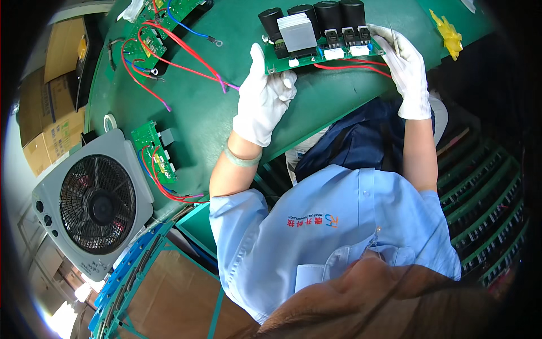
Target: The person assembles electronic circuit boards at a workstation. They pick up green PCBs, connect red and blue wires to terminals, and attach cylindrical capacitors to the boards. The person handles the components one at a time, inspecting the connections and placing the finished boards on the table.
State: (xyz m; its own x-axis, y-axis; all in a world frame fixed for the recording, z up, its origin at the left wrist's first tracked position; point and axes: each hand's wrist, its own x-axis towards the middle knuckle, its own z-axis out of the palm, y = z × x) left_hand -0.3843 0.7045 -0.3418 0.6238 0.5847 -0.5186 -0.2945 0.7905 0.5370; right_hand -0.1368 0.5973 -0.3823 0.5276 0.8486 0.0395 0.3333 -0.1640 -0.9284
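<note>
A green circuit board (350, 55) is held up, tilted, over the table between my two gloved hands. It carries several tall black capacitors (329, 15), a pale finned heat sink (297, 34) and a row of black parts with white connectors. My left hand (261, 101) grips its left end, thumb up against the edge and fingers curled underneath. Closed at the right end is my right hand (405, 70); a thin grey metal piece (394, 40), perhaps tweezers, shows by its fingers. Red wires (353, 66) hang from the board's near edge toward my right hand.
More circuit boards with red and blue wires lie at the far left (151, 48) and left (151, 152) on the green table (197, 124). A grey box fan (101, 203) stands left. Yellow crumpled material (449, 35) lies far right. Cardboard boxes (56, 118) are stacked beyond the fan.
</note>
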